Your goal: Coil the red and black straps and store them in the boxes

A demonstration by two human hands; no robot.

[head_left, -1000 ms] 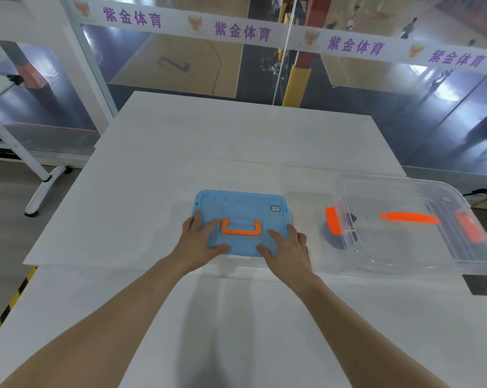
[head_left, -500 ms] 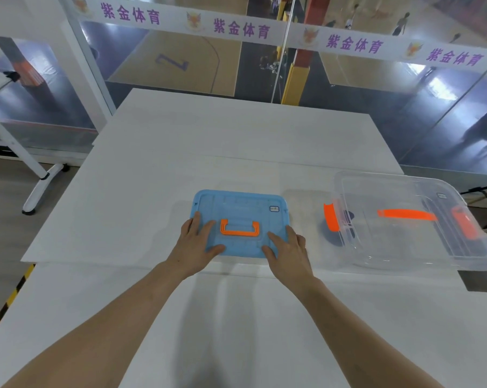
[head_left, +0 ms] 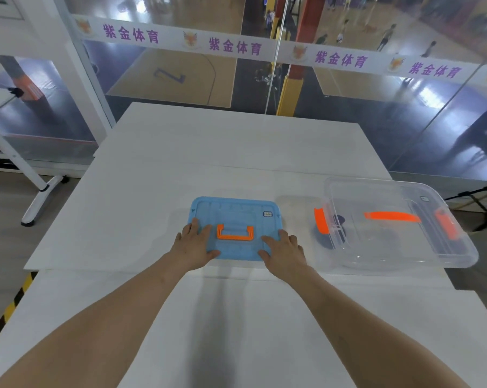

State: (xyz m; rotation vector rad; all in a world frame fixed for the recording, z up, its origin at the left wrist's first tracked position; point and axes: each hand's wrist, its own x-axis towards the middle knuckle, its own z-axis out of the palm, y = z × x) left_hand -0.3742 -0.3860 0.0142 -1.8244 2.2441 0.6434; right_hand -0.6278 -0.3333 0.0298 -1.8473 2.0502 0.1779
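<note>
Nothing much moved: left hand (head_left: 193, 243) and right hand (head_left: 283, 249) still press, fingers spread, on the blue box lid (head_left: 236, 212), shutting it. Maybe the black strap (head_left: 338, 221) lies in the clear box (head_left: 390, 250). Next, lift away.

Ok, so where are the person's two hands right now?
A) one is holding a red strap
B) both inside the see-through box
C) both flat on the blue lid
C: the left hand and right hand lie flat on the blue lid, either side of its orange handle.
</note>
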